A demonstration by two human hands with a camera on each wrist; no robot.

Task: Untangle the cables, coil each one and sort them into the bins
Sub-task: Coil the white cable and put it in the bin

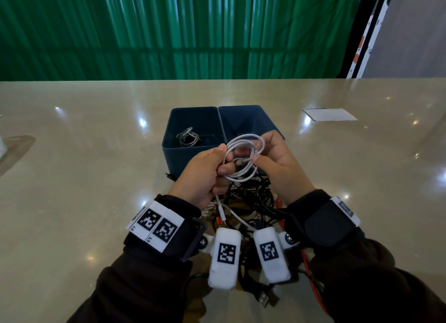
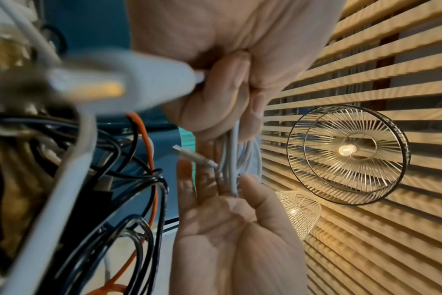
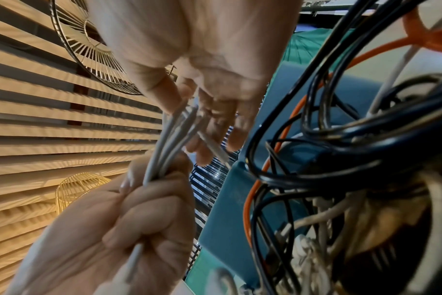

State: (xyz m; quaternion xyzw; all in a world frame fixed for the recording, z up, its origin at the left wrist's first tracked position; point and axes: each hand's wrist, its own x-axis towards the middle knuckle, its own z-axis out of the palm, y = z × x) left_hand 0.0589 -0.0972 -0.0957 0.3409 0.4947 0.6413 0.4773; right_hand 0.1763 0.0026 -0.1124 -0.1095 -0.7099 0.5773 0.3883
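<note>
Both hands up over the pile, in front of the bins. Left hand (image 1: 202, 171) is fisted round one side of the white cable (image 1: 243, 153) coil, strands bunched under curled fingers. Right hand (image 1: 277, 163) pinches the far side of the coil, thumb and fingertips on the strands, palm fairly open. Coil hangs in the air between them, just over the near edge of the bins, clear of the table (image 1: 84, 165).

Two bins side by side, walls touching. Left bin (image 1: 169, 139) has a small grey coil (image 1: 188, 136) on its floor. Right bin (image 1: 265, 117) is partly behind the hands; contents can't be made out.

Tangle (image 1: 255, 197) sits on the table just below the wrists: mostly thin black leads, some white, one orange cable (image 2: 149, 151). Wrist cameras and sleeves cover most of it. Black USB plug (image 1: 264, 298) sticks out at the near end. White tail with plug (image 1: 223, 215) drops from the left fist into the pile.

Table glossy, beige, open either side of the bins. White card (image 1: 329, 115) lies far right, well apart. Blurred connector fills the left wrist view up close.
</note>
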